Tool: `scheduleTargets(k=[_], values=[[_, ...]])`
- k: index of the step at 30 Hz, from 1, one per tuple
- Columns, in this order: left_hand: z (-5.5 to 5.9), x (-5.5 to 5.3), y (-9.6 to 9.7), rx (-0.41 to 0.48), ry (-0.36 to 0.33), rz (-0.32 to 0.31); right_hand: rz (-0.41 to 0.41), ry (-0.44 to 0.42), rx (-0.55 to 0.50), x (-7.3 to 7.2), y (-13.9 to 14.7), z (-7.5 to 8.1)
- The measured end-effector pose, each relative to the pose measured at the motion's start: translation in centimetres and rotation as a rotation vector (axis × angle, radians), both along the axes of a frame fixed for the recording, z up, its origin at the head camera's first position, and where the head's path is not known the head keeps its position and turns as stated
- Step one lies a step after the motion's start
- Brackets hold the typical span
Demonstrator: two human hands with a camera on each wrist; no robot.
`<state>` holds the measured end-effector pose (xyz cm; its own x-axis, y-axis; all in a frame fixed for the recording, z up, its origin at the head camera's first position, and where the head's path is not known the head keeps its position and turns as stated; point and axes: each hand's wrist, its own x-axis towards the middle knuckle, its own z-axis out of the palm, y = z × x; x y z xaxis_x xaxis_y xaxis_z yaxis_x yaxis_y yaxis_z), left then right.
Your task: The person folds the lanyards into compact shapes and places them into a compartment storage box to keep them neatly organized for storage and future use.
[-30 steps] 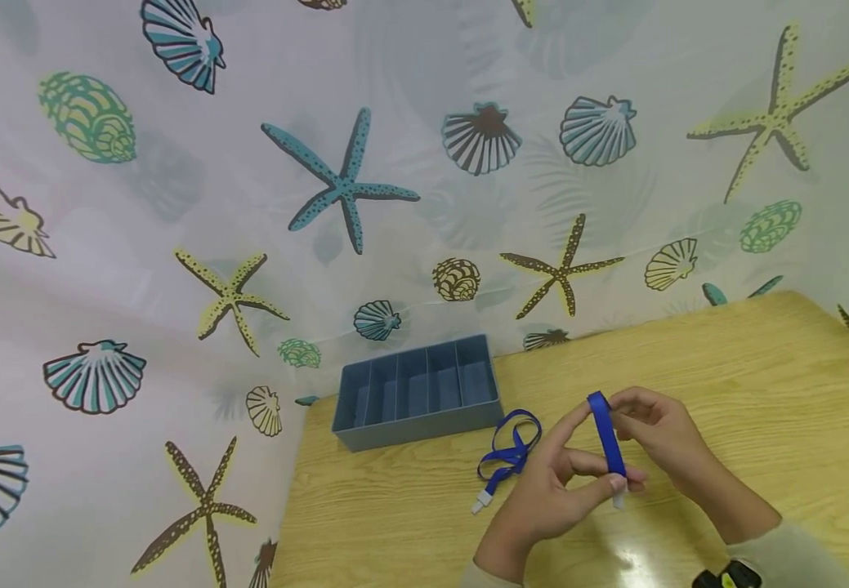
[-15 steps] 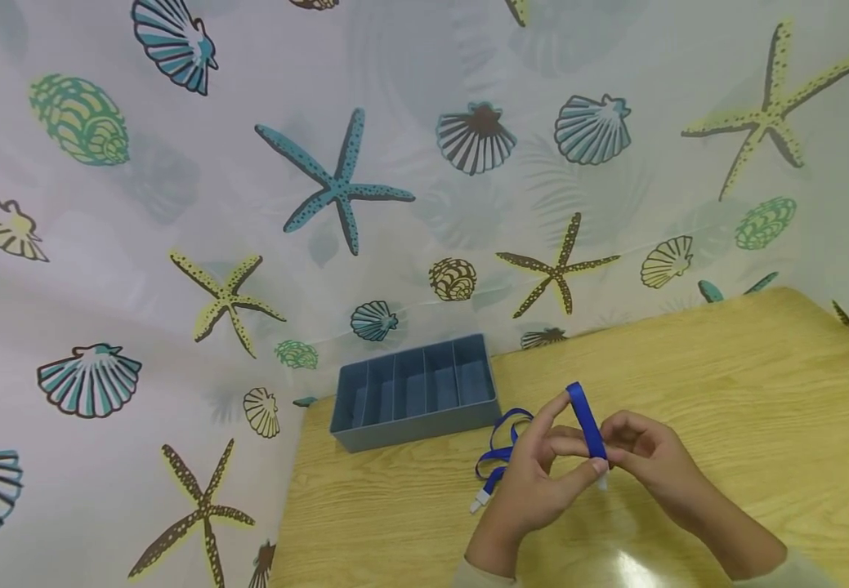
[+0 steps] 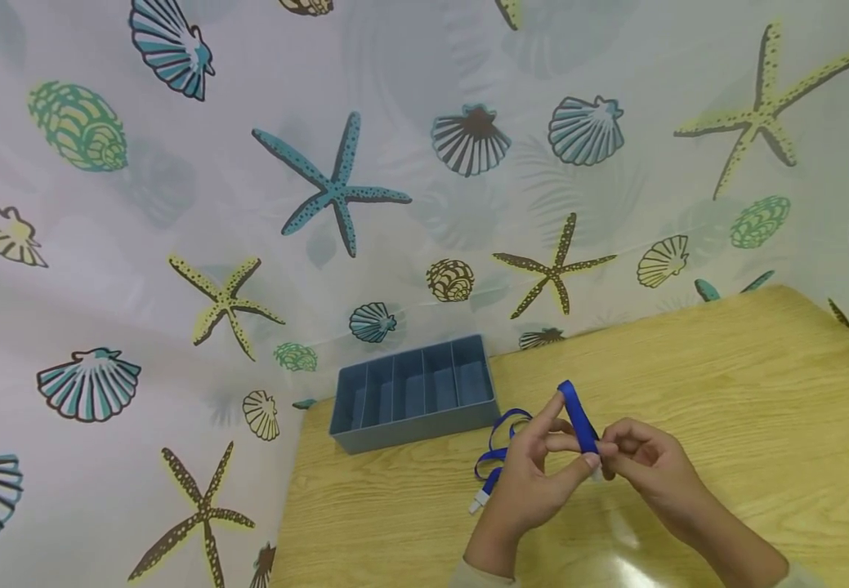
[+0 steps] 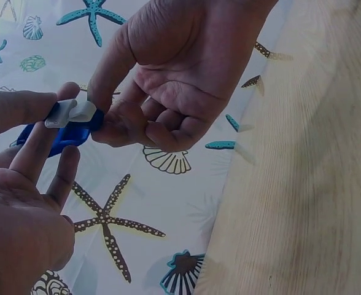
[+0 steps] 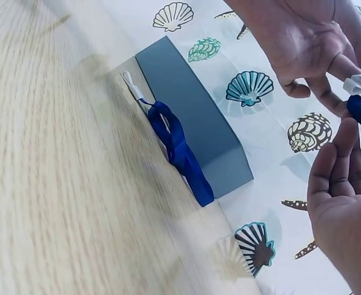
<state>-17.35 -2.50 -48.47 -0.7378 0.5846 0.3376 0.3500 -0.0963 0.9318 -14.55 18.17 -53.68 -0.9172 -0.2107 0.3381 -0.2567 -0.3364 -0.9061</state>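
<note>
A blue lanyard (image 3: 578, 420) is looped in a narrow band over the fingers of my left hand (image 3: 534, 494), and the left thumb pinches its lower end. There, in the left wrist view, a white plastic clip (image 4: 59, 114) lies beneath the thumb tip. My right hand (image 3: 655, 474) pinches the strap beside that clip, its other fingers curled. Both hands are above the wooden table. A second blue lanyard (image 3: 496, 454) with a white clip (image 3: 479, 501) lies loosely coiled on the table, partly behind the left hand in the head view.
A grey-blue box (image 3: 424, 428) with several narrow compartments stands at the table's back left, beside the coiled lanyard. Behind the wooden table (image 3: 748, 392) hangs a white cloth (image 3: 409, 73) printed with shells and starfish.
Both hands have moved a little left with the looped lanyard. The right fingers have gone from the upper part of the loop down to its lower end near the clip.
</note>
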Motion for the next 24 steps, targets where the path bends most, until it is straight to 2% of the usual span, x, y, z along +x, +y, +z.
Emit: scheduleTargets(k=[10,16,21,24], values=[[-0.2,0.0,-0.4,0.009,-0.015,0.059,-0.097,0.056,-0.066,0.6,-1.0,0.6],[-0.1,-0.1,-0.5,0.042,-0.052,0.032,-0.113,0.07,-0.087,1.0,-1.6,0.8],[0.1,0.0,-0.6,0.062,-0.088,0.034,-0.115,0.114,-0.061,1.3,-1.8,1.1],[0.1,0.0,-0.5,0.083,-0.081,0.036,-0.103,0.123,-0.066,1.4,-1.8,1.1]])
